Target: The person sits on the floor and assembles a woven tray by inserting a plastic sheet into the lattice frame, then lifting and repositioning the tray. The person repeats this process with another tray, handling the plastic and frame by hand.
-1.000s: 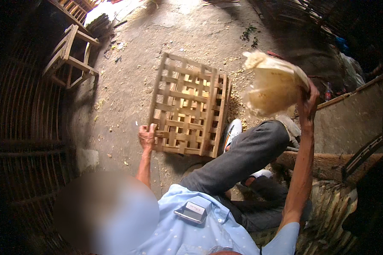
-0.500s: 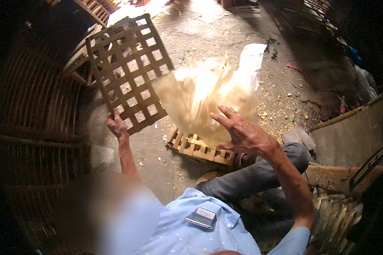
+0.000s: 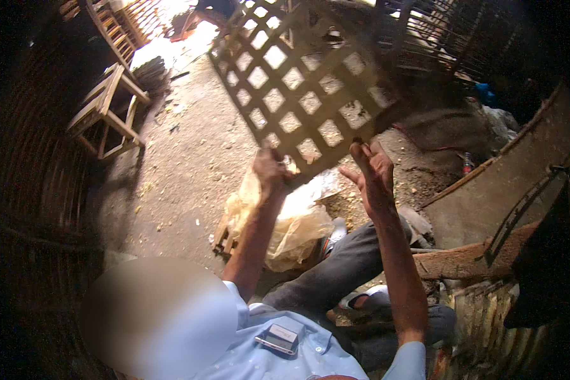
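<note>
A wooden lattice panel (image 3: 301, 90) of crossed slats is raised in front of me, tilted, its near edge toward me. My left hand (image 3: 272, 171) is closed round the panel's near left corner. At the near right edge, my right hand (image 3: 375, 172) grips the panel with the thumb side, while one finger sticks out below. Under my arms, a crumpled translucent plastic sheet (image 3: 297, 231) lies over a low slatted wooden piece (image 3: 223, 239), mostly hiding it. The sheet touches neither hand.
A wooden stool (image 3: 107, 104) stands at the left by the slatted wall. My bent leg (image 3: 345, 263) is close under my right arm. A broad board (image 3: 497, 187) leans at the right, near a bottle (image 3: 467, 163). Small bits litter the ground (image 3: 171, 190).
The panel has swung from the left to the front and turned. My right hand has left the plastic sheet and taken the panel's edge. The sheet has dropped onto the slatted piece.
</note>
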Tool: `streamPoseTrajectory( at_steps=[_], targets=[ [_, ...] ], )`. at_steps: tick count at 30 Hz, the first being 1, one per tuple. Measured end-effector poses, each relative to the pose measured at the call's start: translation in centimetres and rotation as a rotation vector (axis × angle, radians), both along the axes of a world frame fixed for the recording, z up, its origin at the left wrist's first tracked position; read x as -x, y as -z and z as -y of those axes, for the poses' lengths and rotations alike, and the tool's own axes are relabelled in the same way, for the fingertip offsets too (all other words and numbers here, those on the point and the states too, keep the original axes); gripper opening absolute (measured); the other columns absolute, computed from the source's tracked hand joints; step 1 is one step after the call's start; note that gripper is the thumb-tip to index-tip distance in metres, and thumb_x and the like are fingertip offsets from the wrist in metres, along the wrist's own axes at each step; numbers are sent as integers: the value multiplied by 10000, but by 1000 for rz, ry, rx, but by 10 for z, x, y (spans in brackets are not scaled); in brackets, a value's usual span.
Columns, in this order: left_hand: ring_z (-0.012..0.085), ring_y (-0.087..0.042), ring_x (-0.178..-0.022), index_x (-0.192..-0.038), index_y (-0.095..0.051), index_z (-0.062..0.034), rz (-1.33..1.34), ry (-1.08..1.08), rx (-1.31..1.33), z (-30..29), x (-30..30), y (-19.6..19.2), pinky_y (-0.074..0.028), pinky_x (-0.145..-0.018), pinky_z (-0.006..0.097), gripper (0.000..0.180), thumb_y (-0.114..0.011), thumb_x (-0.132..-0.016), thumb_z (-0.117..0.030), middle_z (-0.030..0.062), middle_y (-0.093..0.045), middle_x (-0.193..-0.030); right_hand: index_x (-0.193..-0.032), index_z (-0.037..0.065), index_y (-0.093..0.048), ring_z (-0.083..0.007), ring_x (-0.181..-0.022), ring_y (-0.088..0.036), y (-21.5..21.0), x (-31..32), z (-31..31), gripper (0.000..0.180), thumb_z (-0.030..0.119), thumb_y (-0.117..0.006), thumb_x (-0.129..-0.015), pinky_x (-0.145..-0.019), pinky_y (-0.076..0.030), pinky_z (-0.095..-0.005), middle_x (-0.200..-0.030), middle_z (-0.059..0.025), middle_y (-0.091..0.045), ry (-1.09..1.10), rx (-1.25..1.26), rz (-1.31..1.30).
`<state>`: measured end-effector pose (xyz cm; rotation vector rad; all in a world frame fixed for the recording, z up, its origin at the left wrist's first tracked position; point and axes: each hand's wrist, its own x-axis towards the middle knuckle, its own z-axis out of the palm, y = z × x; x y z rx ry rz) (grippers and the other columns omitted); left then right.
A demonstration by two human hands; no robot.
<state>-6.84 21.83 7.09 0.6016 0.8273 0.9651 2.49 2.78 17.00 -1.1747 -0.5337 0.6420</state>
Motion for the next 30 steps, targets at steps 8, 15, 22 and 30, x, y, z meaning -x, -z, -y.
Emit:
streamPoseTrajectory(
  at_steps=[8,15,22,30],
  targets=[
    [317,-544,-1220,-1465,-425,-69,-64,772,-178,118,-106,-26,-515,-959,464,691,-525,-1010,-579,182,-531,-1299,-1163,-34,-664,-201,-976,-707,-52,-87,93,305,203,-688,-974,-817,-613,-359,-1105,-97,-721,744,-40,453],
    [380,-262,-1500,-1593,-252,-30,-328,-126,-1005,7,-178,62,-210,-1232,475,554,-295,-1123,-320,269,-241,-1636,-1122,-54,-670,-311,-827,-752,0,-81,188,285,203,-636,-1005,-671,-591,-424,-912,-233,-730,1018,575,1030],
    [407,-32,-1564,-1640,-172,-127,202,968,-476,124,-241,39,-23,-1220,606,897,-222,-979,-731,169,-68,-1714,-1117,-3,-732,-298,-807,-748,47,-27,164,324,285,-619,-1020,-689,-551,-397,-888,-204,-749,739,678,990],
    [330,-382,-1452,-1517,-380,5,-75,-4,-256,51,-247,21,-308,-1198,406,659,-258,-1107,-497,237,-380,-1567,-1191,-40,-716,-189,-765,-688,61,-37,199,358,266,-620,-1031,-654,-513,-360,-849,-158,-735,958,885,868]
  ],
)
